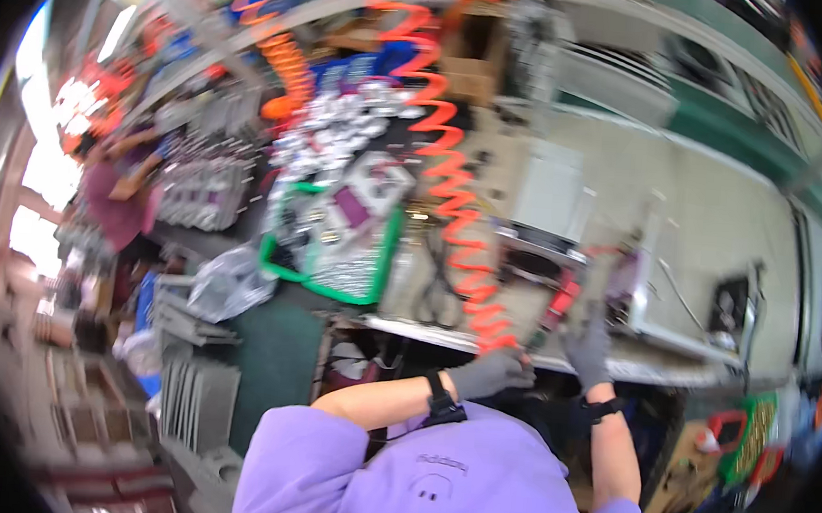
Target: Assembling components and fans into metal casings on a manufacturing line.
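My left hand (493, 375), in a grey glove, is at the bench's front edge. Its fingers are curled closed at the lower end of an orange coiled air hose (471, 278). Just beyond those fingers lies a slim red and black power tool (562, 300), slanting away over the bench. My right hand (588, 353), also gloved in grey, reaches forward with fingers stretched out. It is beside the tool and close to the near left corner of a metal frame (677, 340). Motion blur hides whether its fingertips touch anything. Past the tool stands a pale box-shaped metal unit (547, 195).
Left of the hose, a green tray (384, 259) holds small metal parts. A clear plastic bag (230, 284) lies farther left. A dark fan-like part (730, 305) is at the bench's right. At far left another person (118, 193) stands beside stacked metal parts.
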`<state>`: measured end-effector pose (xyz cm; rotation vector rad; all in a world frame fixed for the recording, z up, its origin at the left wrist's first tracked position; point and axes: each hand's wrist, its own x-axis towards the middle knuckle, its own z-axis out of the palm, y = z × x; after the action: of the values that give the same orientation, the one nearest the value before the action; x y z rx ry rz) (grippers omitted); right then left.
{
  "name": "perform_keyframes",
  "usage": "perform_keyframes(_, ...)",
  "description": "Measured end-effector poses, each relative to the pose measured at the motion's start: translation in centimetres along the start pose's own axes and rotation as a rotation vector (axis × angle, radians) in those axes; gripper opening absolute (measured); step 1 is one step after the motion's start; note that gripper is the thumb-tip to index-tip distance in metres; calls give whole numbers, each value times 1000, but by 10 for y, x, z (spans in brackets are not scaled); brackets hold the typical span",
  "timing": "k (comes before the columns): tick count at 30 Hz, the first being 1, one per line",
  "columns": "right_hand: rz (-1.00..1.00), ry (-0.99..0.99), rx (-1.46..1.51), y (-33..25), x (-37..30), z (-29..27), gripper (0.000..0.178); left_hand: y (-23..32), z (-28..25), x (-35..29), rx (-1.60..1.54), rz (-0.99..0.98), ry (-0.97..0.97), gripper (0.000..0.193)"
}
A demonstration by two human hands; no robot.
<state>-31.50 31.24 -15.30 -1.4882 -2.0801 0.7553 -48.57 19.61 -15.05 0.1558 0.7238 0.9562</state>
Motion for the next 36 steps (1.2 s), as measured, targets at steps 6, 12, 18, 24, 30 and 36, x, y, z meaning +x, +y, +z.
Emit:
perform_keyframes(6,-92,156,-503,56,45,91,53,33,-46,-68,27,132,101,14)
perform_keyframes(12,307,-39,-316,44,77,92,77,52,-83,-115,-12,192,253,22)
perform_keyframes(18,333,-105,511,91,51,62,33,62,-105,-100,73,218,159,27)
perform_keyframes(24,737,-326,1002,-49,-16,-20,17,78,-78,-70,111,69,77,21)
perform_keyframes(30,764,-531,1249,-99,-82,-97,36,70,-65,13,279,-69,-31,19)
perform_keyframes(36,765,-381,1096,-114,-152,-122,47,108,-70,107,855,425,54,11)
